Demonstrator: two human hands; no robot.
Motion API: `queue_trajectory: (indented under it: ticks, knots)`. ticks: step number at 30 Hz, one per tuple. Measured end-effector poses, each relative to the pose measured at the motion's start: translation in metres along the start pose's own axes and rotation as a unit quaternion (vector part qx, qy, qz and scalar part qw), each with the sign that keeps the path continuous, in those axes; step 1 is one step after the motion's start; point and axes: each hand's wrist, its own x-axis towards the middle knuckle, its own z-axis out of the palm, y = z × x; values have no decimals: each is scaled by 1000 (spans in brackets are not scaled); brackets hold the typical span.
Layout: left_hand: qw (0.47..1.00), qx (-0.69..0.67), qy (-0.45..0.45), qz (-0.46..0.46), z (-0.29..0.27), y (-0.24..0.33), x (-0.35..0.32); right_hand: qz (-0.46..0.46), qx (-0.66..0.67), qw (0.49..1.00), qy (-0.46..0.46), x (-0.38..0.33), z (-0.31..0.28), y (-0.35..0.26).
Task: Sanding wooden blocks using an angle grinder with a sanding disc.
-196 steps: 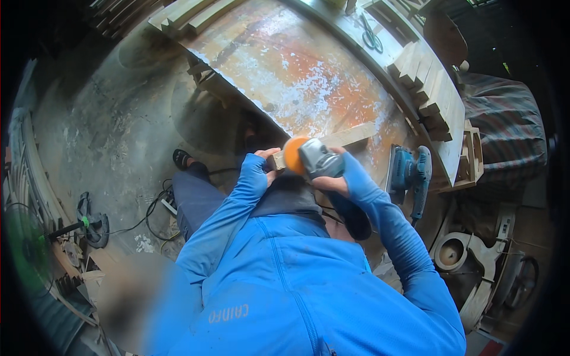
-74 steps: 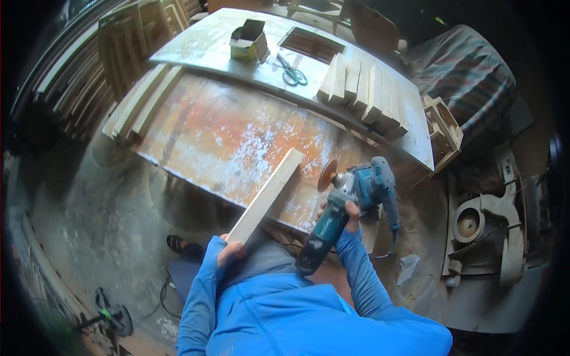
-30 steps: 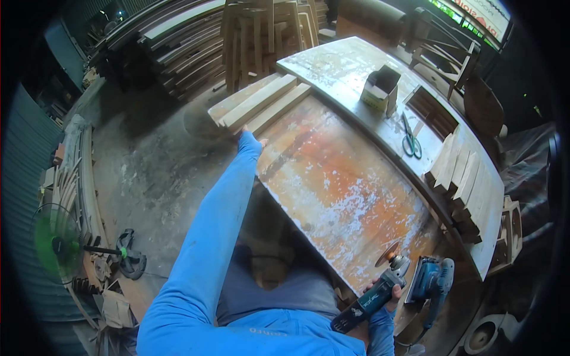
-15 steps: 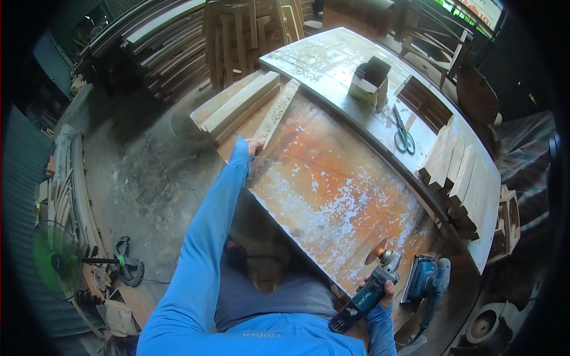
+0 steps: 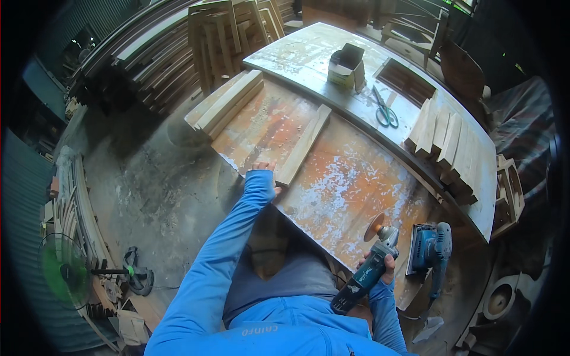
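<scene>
Your left hand (image 5: 265, 172) is stretched out ahead of you, resting at the near end of a wooden plank (image 5: 304, 144); the sleeve covers most of it, so you cannot tell whether the fingers are flat or curled on the wood. The plank lies flat on the rust-coloured metal tabletop (image 5: 350, 190). Its long axis runs from the near end by your left hand up and to the right, so the far end points toward the cardboard box (image 5: 347, 64) and the pale table behind. Your right hand (image 5: 386, 266) is closed around the body of a teal angle grinder (image 5: 367, 270), low on your right. The grinder's long axis also slants up and to the right; its orange sanding disc (image 5: 374, 226) is the far end, held at the near edge of the rusty top, and the dark butt end points back toward your chest. The plank and the grinder are well apart. Just right of the grinder sits a blue orbital sander (image 5: 430, 248) at the table's corner. A pair of green-handled scissors (image 5: 385, 111) lies on the pale table, with a row of short boards (image 5: 442, 139) to their right. More planks (image 5: 228, 102) are stacked at the far left end of the rusty top. A green fan (image 5: 62, 273) stands on the floor to your left.
</scene>
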Motion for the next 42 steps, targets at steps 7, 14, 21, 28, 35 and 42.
queue_trajectory:
  ticks: [7, 14, 21, 28, 35, 42]
  knots:
    - [999, -6, 31, -41, 21, 45, 5, -15, -14, 1000, -16, -13, -1, 2]
    - [696, -683, -153, -156, 9, 30, -3, -57, -31, 998, 25, -18, -3, 4]
    - [987, -130, 81, 39, -11, 40, -76, -36, -9, 999, -8, -8, -5, 2]
    - [994, -104, 40, 15, 11, 48, -92, -19, -9, 999, -36, -14, 12, 2]
    - [988, -97, 12, 120, 5, 84, -132, -16, -35, 999, -25, -13, 6, 4]
    - [998, -32, 60, 14, 20, 51, -88, -34, -22, 999, -30, -22, 13, 3]
